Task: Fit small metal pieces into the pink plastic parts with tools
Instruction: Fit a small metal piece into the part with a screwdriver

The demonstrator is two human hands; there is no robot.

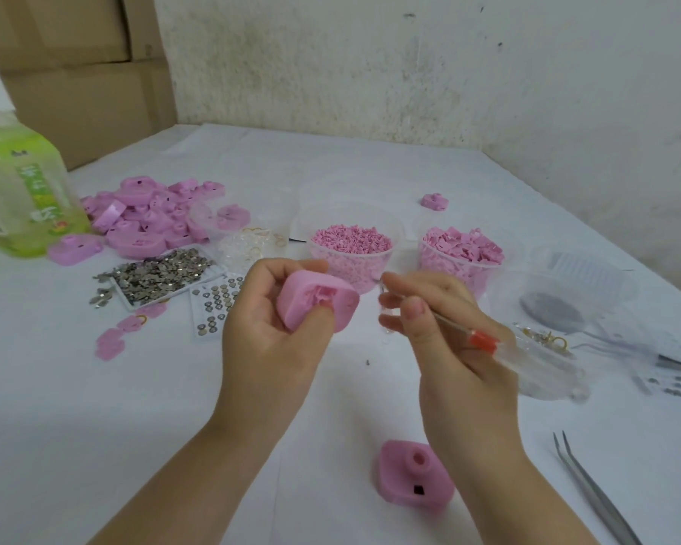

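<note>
My left hand grips a pink plastic part above the table, its hollow side turned toward me. My right hand holds a thin tool with a clear handle and red band, its metal tip pointing up-left near the part. A second pink part lies on the table near my right wrist. Small metal pieces fill a flat tray at the left. Steel tweezers lie at the lower right.
A heap of pink parts sits at the back left beside a green bottle. Two clear cups hold tiny pink bits and pink clips. Clear containers stand at the right. Cardboard boxes lean at the back.
</note>
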